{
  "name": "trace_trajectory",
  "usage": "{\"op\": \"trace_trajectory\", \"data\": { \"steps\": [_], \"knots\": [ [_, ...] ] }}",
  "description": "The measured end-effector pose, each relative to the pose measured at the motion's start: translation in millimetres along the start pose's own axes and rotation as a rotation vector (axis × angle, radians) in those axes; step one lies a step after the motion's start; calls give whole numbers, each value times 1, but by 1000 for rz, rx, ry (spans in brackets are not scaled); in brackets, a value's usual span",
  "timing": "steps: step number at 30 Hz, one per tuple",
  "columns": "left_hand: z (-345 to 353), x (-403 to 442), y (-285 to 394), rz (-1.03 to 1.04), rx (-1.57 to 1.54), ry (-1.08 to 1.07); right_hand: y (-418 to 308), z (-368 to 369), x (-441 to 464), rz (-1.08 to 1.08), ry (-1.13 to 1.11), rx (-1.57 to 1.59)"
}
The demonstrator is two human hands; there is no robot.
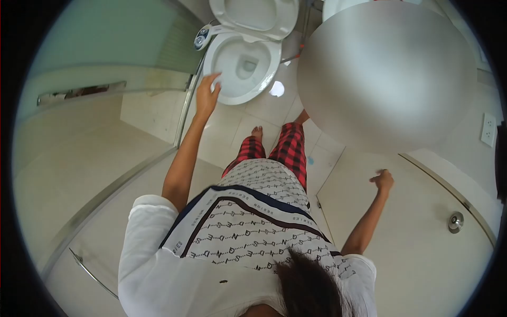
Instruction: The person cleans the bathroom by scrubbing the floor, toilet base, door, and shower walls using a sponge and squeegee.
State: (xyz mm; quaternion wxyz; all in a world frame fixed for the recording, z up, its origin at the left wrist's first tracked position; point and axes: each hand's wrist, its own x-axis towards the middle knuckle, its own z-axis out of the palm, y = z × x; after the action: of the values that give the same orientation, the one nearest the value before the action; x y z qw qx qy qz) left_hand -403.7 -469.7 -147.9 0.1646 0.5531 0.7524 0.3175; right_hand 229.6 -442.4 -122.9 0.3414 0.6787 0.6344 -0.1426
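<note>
Left hand [206, 96]: fingers parted from thumb, nothing visibly held. Toilet [237, 99] just beyond those fingers; lid [253, 13] farther off, raised, presumably keeping bowl uncovered. Right hand [385, 181]: fingers bent, grip unclear, door [406, 227] behind.

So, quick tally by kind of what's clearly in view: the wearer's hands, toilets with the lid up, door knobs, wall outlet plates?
Hands: 2 (left hand, right hand)
Lid-up toilet: 1
Door knob: 1
Wall outlet plate: 1
Total: 5
</note>
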Motion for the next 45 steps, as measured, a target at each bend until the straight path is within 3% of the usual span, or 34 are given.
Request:
{"op": "trace_trajectory", "data": {
  "steps": [1,3,4,6,10,12,15,16,18,19,21,24,25,26,27,28,29,30,31,32,33,35,36,37,38,39,40,41,42,43,45],
  "knots": [
    [-16,-30,-24,-65,45,-55,-30,-1,-13,-11,1,-8],
    [-44,-81,-63,-162,84,-116,-77,-7,-27,291,84,1521],
    [-55,-104,-77,-225,114,-125,-83,-6,-27,289,84,1519],
    [-57,-127,-90,-280,133,-116,-94,-4,-14,111,53,812],
    [-45,-133,-73,-448,51,-66,-118,20,28,-32,28,1078],
    [-15,-126,-47,-515,-4,-106,-134,38,50,-388,500,743],
    [45,-134,-27,-562,62,-347,-159,44,47,-357,69,883],
    [67,-145,-15,-493,219,-468,-164,52,41,-343,-127,956],
    [107,-182,-4,-371,479,-704,-172,69,22,-371,-460,807],
    [126,-200,-2,-324,583,-812,-174,115,24,-411,-450,802],
    [144,-223,8,-345,543,-953,-187,129,-22,-259,-147,529],
    [146,-200,37,-163,594,-904,-198,139,-47,-313,-128,430],
    [132,-193,51,-154,600,-906,-200,140,-47,-368,-97,440],
    [116,-182,65,-167,396,-1120,-202,141,-46,-429,-62,445],
    [111,-173,67,-172,184,-1318,-205,135,-47,-598,-258,667],
    [113,-174,57,-21,115,-1454,-208,130,-50,-767,-454,883],
    [118,-181,46,134,45,-1580,-217,108,-60,-973,-323,775],
    [130,-191,35,280,-41,-1689,-232,104,-64,-971,-498,659],
    [150,-194,17,442,-114,-1781,-272,191,-35,-1091,-420,553],
    [179,-200,-10,467,-91,-1739,-282,144,-37,-1142,-480,299],
    [215,-217,-44,462,-126,-1669,-305,160,-12,-1207,-535,113],
    [285,-236,-119,459,-191,-1548,-357,247,96,-1393,-1120,53],
    [313,-220,-152,466,-217,-1487,-366,236,147,-1297,-856,326],
    [332,-169,-116,341,167,-1702,-369,209,206,-1189,-584,584],
    [323,-133,-106,383,112,-1419,-375,172,262,-1018,-225,680],
    [326,-104,-106,430,52,-1129,-380,145,319,-867,422,716],
    [341,-91,-123,348,-127,-871,-382,108,368,-687,651,830],
    [351,-84,-137,367,-131,-837,-379,56,389,-546,748,983],
    [359,-77,-149,229,-241,-697,-375,27,429,-595,1146,886],
    [370,-75,-162,88,-355,-560,-374,-2,450,-531,1337,891],
    [394,-82,-192,-13,-437,-455,-378,-37,474,-485,1487,914]
  ]
}}
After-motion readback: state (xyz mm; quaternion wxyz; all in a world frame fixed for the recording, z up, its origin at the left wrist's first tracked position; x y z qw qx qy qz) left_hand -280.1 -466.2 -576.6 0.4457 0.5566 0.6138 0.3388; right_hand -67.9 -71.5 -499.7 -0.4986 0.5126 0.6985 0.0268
